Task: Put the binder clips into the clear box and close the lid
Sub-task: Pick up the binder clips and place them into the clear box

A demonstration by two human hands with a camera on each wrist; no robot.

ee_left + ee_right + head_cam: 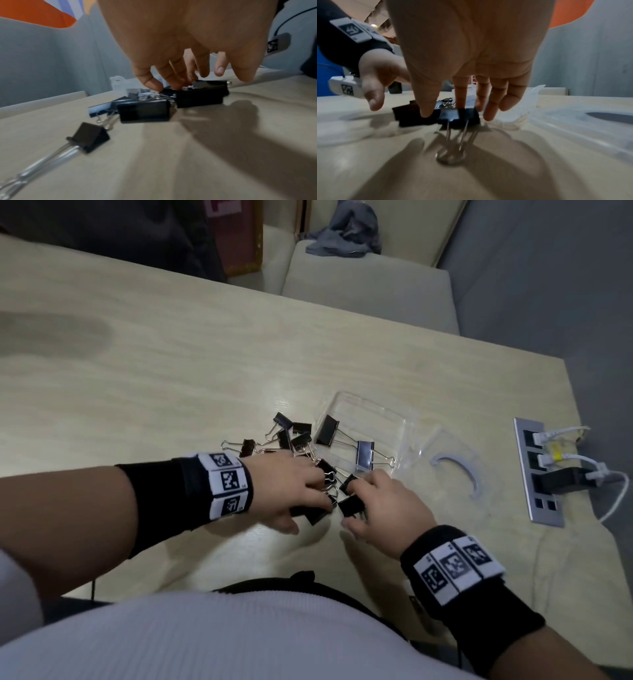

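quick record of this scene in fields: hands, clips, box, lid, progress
left hand: fingers down on the pile of binder clips, grip unclear
right hand: thumb and fingers pinch a binder clip on the table
clear box: open, two binder clips lying in it
lid: flat on the table, right of the box
progress: most clips not yet in the box, lid off

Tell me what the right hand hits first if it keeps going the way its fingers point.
Probably the large black binder clip lying across the near rim of the clear plastic box, just past the right hand; depth is hard to judge.
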